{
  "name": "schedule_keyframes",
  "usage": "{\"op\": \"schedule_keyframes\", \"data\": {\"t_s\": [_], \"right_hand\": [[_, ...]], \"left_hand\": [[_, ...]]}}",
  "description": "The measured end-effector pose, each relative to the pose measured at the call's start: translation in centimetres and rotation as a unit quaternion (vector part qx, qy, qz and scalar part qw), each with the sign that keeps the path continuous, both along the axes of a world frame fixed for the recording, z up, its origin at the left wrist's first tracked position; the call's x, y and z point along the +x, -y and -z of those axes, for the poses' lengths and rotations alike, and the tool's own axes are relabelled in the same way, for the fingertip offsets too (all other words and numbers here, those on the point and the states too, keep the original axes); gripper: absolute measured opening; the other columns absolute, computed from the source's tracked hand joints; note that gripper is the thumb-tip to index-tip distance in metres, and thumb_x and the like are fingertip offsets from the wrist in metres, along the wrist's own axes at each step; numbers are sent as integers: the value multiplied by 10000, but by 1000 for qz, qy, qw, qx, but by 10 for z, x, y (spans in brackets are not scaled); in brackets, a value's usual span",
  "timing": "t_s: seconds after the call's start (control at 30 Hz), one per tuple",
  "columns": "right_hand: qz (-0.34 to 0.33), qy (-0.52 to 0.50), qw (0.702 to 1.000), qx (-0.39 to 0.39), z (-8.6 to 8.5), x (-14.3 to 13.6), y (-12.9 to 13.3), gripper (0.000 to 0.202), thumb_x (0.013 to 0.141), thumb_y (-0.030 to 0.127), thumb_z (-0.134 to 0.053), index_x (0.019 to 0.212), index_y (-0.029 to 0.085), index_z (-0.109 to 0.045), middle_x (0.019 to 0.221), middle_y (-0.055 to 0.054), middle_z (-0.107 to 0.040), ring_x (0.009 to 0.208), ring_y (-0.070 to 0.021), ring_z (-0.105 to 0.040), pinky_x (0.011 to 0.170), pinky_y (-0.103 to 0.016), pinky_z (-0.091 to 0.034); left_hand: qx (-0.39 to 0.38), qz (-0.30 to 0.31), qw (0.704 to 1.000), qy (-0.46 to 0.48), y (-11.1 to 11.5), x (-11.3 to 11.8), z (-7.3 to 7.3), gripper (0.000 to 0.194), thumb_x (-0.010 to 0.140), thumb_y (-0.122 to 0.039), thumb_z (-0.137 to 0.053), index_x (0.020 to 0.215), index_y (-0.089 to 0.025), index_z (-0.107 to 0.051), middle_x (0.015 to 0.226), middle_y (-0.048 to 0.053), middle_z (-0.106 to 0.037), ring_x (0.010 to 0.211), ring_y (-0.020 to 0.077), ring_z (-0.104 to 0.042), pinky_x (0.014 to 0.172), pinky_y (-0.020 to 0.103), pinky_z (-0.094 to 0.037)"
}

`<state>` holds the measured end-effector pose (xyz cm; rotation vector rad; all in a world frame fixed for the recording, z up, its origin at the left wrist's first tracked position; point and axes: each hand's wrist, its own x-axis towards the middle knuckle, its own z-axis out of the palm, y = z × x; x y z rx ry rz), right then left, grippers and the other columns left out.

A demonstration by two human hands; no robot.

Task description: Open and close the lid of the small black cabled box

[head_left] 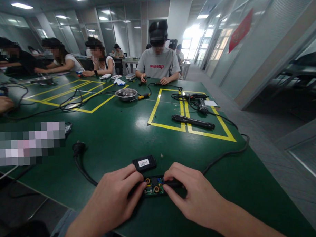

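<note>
A small circuit board (pixel 154 186) with copper coils and a glass-like fuse lies in a black case near the table's front edge. My left hand (pixel 121 192) is closed on the left end of this case, thumb and fingers pinched together. At the right end, my right hand (pixel 187 188) grips the case where a black cable enters, its thumb and fingertips close to the blue and yellow parts. Just behind the board rests a black cover (pixel 144 163) with a white label, touched or nearly touched by my left fingers.
On the green table (pixel 117 133) lie a black plug (pixel 78 148), a dark rod (pixel 193 122), a metal bowl (pixel 126 94), a yellow-handled tool (pixel 143 96) and a cabled tool (pixel 202 106). A person (pixel 158 63) sits opposite; others sit at the left.
</note>
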<state>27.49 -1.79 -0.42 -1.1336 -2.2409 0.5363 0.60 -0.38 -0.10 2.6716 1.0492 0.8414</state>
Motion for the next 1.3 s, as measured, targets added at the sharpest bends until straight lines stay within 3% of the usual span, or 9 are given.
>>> {"op": "schedule_keyframes", "data": {"t_s": [0.17, 0.37, 0.53, 0.6, 0.73, 0.9, 1.0, 1.2, 1.3], "right_hand": [[-8, 5, 999, 47, 0, 0, 2, 126, 1024, 128, -647, 1099, 216, -697, 996, -69, -776, 867, -244, -755, 751, -370, -588], [0, -7, 999, 35, -4, 1, 0, 208, 1100, 119, -474, 1043, 223, -645, 906, -52, -722, 796, -225, -727, 700, -351, -546], [16, 35, 999, 16, -1, -1, -1, 184, 1063, 91, -524, 1022, 230, -638, 907, -44, -730, 787, -232, -721, 702, -361, -522], [20, 46, 999, 22, -1, -2, -1, 186, 1049, 81, -534, 1014, 230, -641, 898, -42, -732, 777, -233, -708, 704, -368, -513], [25, 49, 998, 31, -3, -4, -1, 185, 1030, 70, -548, 1015, 229, -643, 915, -52, -745, 797, -240, -697, 732, -385, -508], [32, 30, 999, 0, -6, -3, 0, 203, 1047, 100, -499, 1106, 227, -645, 953, -66, -754, 825, -250, -690, 761, -411, -520], [38, 6, 999, -17, -6, 1, 2, 305, 988, 100, -516, 1247, 230, -610, 982, -59, -735, 840, -257, -685, 784, -431, -540], [21, 14, 1000, -14, -2, 7, 8, 717, 837, 143, -675, 1524, 232, -489, 1219, -105, -754, 1041, -316, -725, 925, -508, -560], [4, 26, 1000, -15, -4, 5, 6, 600, 856, 204, -751, 1431, 221, -582, 1285, -128, -765, 1109, -342, -726, 1002, -552, -537]], "left_hand": [[12, 7, 999, 49, 1, -4, 2, 240, 1149, -162, -554, 971, -224, -703, 910, 29, -711, 735, 174, -682, 655, 270, -485], [-13, -5, 996, 84, -1, -5, 0, 259, 1111, -81, -522, 1180, -235, -718, 925, 12, -732, 721, 155, -705, 636, 240, -499], [-24, -25, 997, 70, -2, -3, 1, 269, 1092, -100, -547, 1198, -241, -750, 1005, 35, -767, 775, 172, -746, 672, 258, -549], [-2, -47, 996, 73, -2, -3, 0, 294, 1089, -125, -572, 1260, -249, -776, 1104, 70, -782, 907, 211, -776, 766, 298, -600], [-3, -81, 996, 49, -9, -7, 5, 360, 1100, -209, -618, 1377, -332, -811, 1383, 104, -791, 1229, 331, -759, 996, 503, -644], [-67, -118, 988, 69, -18, -13, 13, 235, 1059, -260, -731, 1253, -290, -860, 1234, 71, -860, 1123, 310, -802, 996, 491, -676], [-35, -92, 990, 105, -13, -13, 10, 259, 1080, -241, -720, 1312, -283, -828, 1258, 72, -849, 1131, 288, -789, 998, 442, -674], [-34, 46, 994, 97, -1, -11, -6, 341, 1120, -173, -671, 1387, -344, -798, 1301, 62, -839, 1174, 263, -744, 990, 393, -661], [-56, 63, 995, 60, -1, -9, -8, 339, 1097, -186, -705, 1372, -346, -820, 1270, 73, -842, 1135, 280, -749, 984, 431, -661]]}}
